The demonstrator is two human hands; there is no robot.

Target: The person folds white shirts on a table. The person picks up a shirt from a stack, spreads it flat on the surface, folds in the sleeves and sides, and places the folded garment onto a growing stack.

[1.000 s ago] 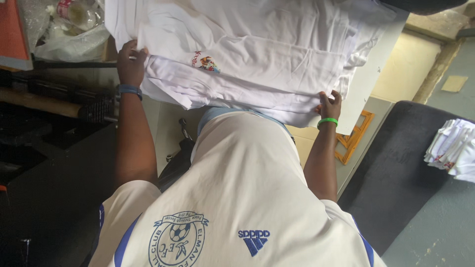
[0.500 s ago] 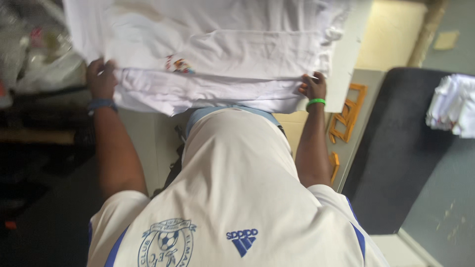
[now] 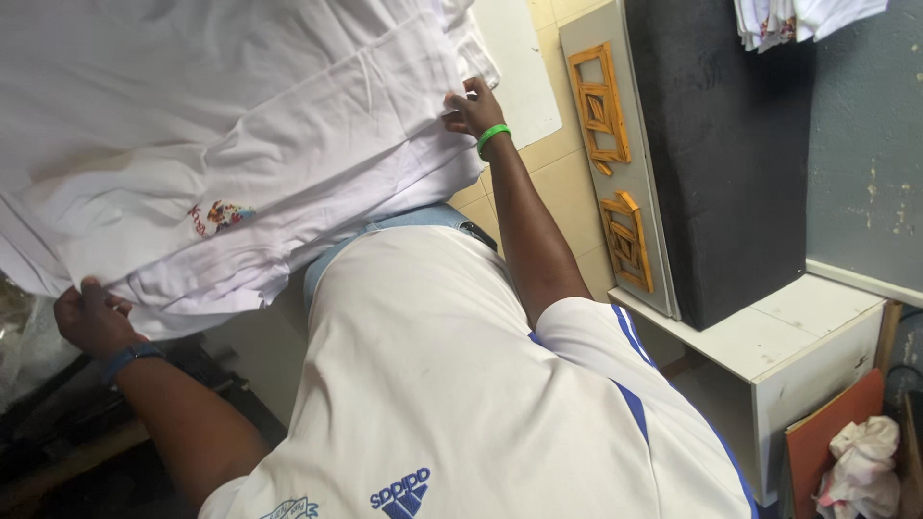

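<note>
Left hand (image 3: 88,317) and right hand (image 3: 469,108) grip the white garment stack (image 3: 240,163)

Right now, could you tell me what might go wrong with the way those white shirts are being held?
1. The left hand and right hand grip only the edges of the shirts, so the loosely layered stack may slide apart.
2. The lower layers near the left hand hang unevenly, so one could slip out and drop.
3. The small coloured print may crease if the fold tightens there.
</note>
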